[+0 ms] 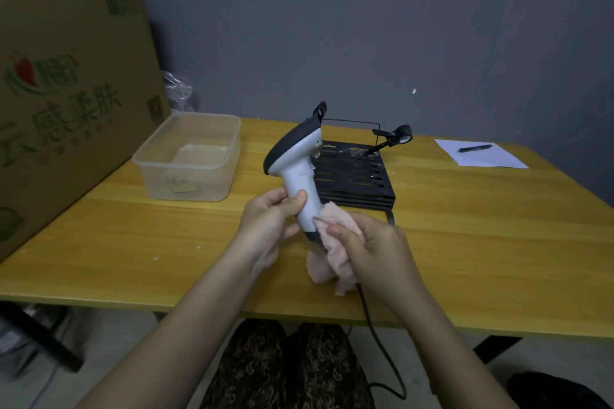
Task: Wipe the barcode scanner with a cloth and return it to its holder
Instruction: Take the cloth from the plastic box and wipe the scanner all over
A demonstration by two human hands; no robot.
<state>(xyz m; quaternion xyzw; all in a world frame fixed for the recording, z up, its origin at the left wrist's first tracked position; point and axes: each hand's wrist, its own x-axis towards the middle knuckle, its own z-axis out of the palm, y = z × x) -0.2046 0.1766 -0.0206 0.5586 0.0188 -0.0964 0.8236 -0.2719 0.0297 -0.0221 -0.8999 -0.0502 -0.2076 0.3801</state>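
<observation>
A yellow wooden table fills the middle of the frame, with a big cardboard box at the upper left and a clear plastic tub just right of it. Behind the hands, at centre, sits the black slotted holder, its clamp arm rising toward the right.

The barcode scanner is held upright in front of the holder, just left of frame centre, head tilted up and left, its cable trailing down off the table edge. The left hand is closed around the handle, thumb across its front. The right hand is clamped on a pink cloth, pressing it against the handle's lower end.

To wipe well, the left hand should probably hold the scanner steady while the cloth travels up the handle toward the head, turning the body so every face gets covered. The cable could snag, so slack matters.
</observation>
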